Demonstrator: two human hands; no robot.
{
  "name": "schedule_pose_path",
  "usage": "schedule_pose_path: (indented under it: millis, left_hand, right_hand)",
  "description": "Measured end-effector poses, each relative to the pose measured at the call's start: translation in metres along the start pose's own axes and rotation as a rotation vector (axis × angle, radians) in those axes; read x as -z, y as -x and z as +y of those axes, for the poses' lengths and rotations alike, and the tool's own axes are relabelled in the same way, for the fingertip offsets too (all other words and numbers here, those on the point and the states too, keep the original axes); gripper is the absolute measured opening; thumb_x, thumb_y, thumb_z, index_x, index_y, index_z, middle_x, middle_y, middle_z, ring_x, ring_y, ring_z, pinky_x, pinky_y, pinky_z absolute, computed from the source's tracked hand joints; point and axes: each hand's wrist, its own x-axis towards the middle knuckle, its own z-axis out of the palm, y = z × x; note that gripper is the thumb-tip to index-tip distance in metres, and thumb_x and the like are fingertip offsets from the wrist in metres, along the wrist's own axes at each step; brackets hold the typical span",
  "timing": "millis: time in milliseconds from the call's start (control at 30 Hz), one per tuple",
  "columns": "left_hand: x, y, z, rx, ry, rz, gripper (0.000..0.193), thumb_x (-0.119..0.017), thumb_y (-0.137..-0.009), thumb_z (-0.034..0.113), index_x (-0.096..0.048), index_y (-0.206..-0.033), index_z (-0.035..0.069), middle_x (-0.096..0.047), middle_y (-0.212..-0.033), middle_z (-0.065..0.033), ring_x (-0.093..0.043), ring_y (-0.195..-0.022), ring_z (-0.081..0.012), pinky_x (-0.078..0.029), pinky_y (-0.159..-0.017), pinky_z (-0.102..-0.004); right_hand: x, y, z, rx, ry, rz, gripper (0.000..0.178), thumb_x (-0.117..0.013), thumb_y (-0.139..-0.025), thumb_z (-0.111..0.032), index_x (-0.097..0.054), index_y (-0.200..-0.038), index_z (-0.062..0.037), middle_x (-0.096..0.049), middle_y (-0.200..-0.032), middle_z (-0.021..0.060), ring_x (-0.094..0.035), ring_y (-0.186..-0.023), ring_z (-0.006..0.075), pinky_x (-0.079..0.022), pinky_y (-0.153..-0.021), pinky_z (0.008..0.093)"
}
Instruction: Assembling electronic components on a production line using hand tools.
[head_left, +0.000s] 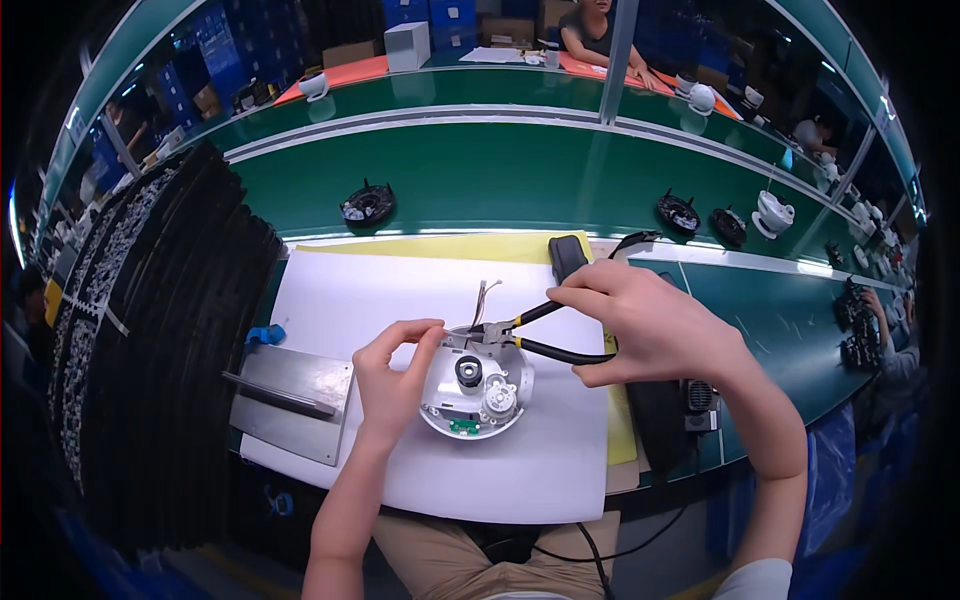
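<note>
A white round housing [448,398] lies open side up on a white sheet [540,475], just in front of the person; take its middle as the clock's centre, with 12 pointing to the far side. Inside it, a black lens ring [468,371] sits near the middle, a pale round motor [499,398] at 4 o'clock and a small green circuit board [464,427] at 6. Thin wires [481,302] stand up from the rim at 12.

The right hand [650,322] comes in from 3 o'clock and holds pliers [498,333] by their black and yellow handles, which stand spread. The metal head lies over the rim between 12 and 1, its tip toward 9. The left hand [390,368], at 10 o'clock, is pinched narrow, thumb and forefinger together beside the rim; whether anything thin is between them, I cannot tell.

At 9 o'clock a metal plate [335,385] overlaps the sheet, with a blue piece [265,335] beside its far edge; beyond them rises a stack of black trays [190,370]. A black case [568,255] lies at 1. Far off at 2, a white device [773,214] stands on a green surface [520,180].
</note>
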Motion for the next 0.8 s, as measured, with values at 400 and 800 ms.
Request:
schedule_pose_path:
  millis: [400, 800]
  left_hand:
    - [0.0, 0.0, -0.006, -0.045, -0.019, 0.034, 0.009, -0.065, -0.079, 0.002, -0.068, -0.086, 0.0, -0.068, -0.08, -0.0091, -0.064, -0.073, -0.0153, -0.049, -0.068, -0.0257]
    - [0.001, 0.0, -0.01, -0.036, -0.019, 0.021, 0.009, -0.064, -0.079, 0.002, -0.068, -0.087, 0.0, -0.068, -0.079, -0.0095, -0.064, -0.074, -0.0158, -0.049, -0.069, -0.0257]
  right_hand:
    - [0.008, -0.02, 0.003, 0.041, 0.043, -0.067, 0.062, -0.075, -0.06, -0.022, -0.055, -0.112, 0.0054, -0.057, -0.103, 0.0176, -0.055, -0.095, 0.032, -0.046, -0.085, 0.0359]
    - [0.008, -0.028, -0.001, 0.042, 0.097, -0.113, 0.06, -0.075, -0.06, -0.021, -0.056, -0.11, 0.0064, -0.058, -0.102, 0.0184, -0.056, -0.096, 0.0319, -0.047, -0.085, 0.0361]
